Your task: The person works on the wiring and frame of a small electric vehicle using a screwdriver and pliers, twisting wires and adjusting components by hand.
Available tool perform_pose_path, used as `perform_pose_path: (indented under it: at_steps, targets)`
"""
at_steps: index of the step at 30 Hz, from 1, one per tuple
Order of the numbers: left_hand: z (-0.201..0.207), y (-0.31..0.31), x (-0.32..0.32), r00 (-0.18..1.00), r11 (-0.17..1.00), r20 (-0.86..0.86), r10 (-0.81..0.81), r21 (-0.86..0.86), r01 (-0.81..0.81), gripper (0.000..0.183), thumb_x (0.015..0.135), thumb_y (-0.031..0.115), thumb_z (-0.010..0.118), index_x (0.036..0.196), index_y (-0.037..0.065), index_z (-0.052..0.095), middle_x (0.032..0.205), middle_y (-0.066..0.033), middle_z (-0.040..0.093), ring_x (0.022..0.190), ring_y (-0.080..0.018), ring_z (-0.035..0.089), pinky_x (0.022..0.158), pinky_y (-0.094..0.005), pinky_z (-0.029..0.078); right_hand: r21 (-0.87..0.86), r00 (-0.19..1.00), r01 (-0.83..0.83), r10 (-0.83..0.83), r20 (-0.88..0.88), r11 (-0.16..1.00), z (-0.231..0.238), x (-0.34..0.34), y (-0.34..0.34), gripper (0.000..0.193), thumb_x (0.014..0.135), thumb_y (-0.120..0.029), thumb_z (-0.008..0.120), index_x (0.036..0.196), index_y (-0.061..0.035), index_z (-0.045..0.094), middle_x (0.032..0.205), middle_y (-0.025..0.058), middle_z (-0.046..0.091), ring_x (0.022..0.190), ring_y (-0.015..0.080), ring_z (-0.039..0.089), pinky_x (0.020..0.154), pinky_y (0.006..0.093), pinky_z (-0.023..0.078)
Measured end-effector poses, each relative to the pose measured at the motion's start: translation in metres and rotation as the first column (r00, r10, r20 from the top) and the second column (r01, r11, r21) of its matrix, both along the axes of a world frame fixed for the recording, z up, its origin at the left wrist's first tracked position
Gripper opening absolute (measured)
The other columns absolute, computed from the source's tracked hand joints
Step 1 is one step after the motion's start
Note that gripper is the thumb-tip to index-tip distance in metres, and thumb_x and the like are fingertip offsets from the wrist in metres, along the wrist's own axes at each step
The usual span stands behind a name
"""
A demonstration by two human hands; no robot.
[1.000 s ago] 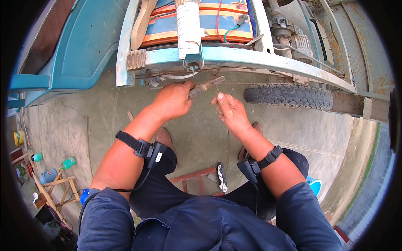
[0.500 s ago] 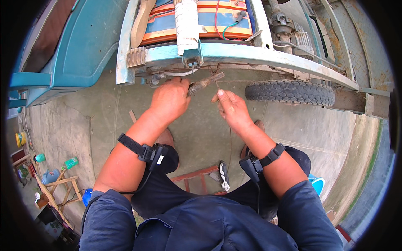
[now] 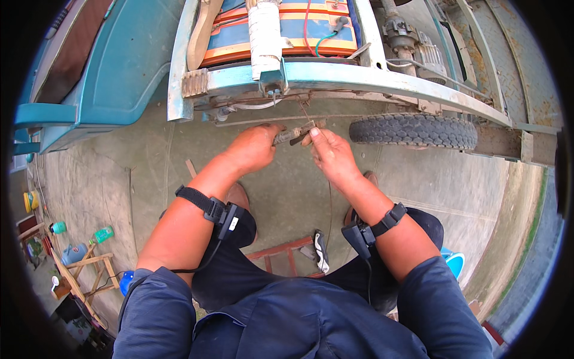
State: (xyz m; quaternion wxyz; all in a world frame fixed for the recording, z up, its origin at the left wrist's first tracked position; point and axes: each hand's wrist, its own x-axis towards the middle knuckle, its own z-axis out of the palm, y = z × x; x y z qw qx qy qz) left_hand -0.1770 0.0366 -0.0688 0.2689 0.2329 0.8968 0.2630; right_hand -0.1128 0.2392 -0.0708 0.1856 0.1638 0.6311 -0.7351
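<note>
My left hand [image 3: 253,146] is closed around the handle of a worn, grey-brown clamp-like tool [image 3: 287,137], whose tip points right. A dark narrow piece sticks out under its front end. My right hand [image 3: 330,154] pinches with thumb and fingers right at that tip; what lies between them is too small to make out. Both hands are just below the light-blue metal frame [image 3: 335,73] of a vehicle. From the underside of this frame a thin rusty wire [image 3: 304,108] hangs close to the tool's tip.
Orange-and-blue batteries [image 3: 293,31] sit inside the frame, beside a white-wrapped post [image 3: 263,39]. A tyre [image 3: 414,131] is on the right, a blue body panel [image 3: 119,66] on the left. Between my feet lie a red metal frame [image 3: 280,246] and a black-and-white tool [image 3: 321,251].
My left hand has turned and lowered the tool, so its tip now meets my right fingertips. The dark piece under its front end has come into view. My right hand has hardly moved.
</note>
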Motion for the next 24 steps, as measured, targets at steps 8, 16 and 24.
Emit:
perform_pose_path:
  at_steps: [8,16,24]
  targets:
    - [0.024,-0.022,0.009,0.973,0.993,0.23,0.029,0.104,-0.054,0.063,0.076,0.003,0.051,0.138,0.004,0.05,0.118,-0.0247,0.064,0.112,-0.0378,0.06,0.097,-0.0389,0.046,0.065,1.0,-0.022,0.022,0.011,0.998,0.004,-0.002,0.004,0.037,0.102,-0.039,0.051,0.104,-0.0041,0.06,0.072,-0.0021,0.05,0.056,0.0063,0.044,0.049,0.0219,0.034]
    - [0.027,-0.019,0.022,0.775,0.944,0.632,0.008,0.252,-0.215,0.063,0.079,0.005,0.054,0.142,0.005,0.047,0.131,-0.0139,0.061,0.121,-0.0282,0.058,0.097,-0.0366,0.047,-0.115,0.992,-0.061,0.073,0.104,0.992,0.009,0.0,0.005,0.038,0.101,-0.042,0.052,0.11,-0.0063,0.06,0.084,-0.0007,0.058,0.061,0.0064,0.051,0.051,0.0209,0.036]
    - [0.008,0.011,0.063,0.563,0.762,0.826,-0.025,0.381,-0.524,0.061,0.08,0.005,0.056,0.139,0.004,0.045,0.141,-0.0146,0.053,0.12,-0.0204,0.053,0.091,-0.0306,0.047,-0.245,0.994,-0.001,0.028,0.106,0.969,0.003,0.005,0.005,0.033,0.1,-0.039,0.056,0.103,-0.0076,0.064,0.075,-0.0057,0.052,0.058,0.0051,0.039,0.052,0.0209,0.029]
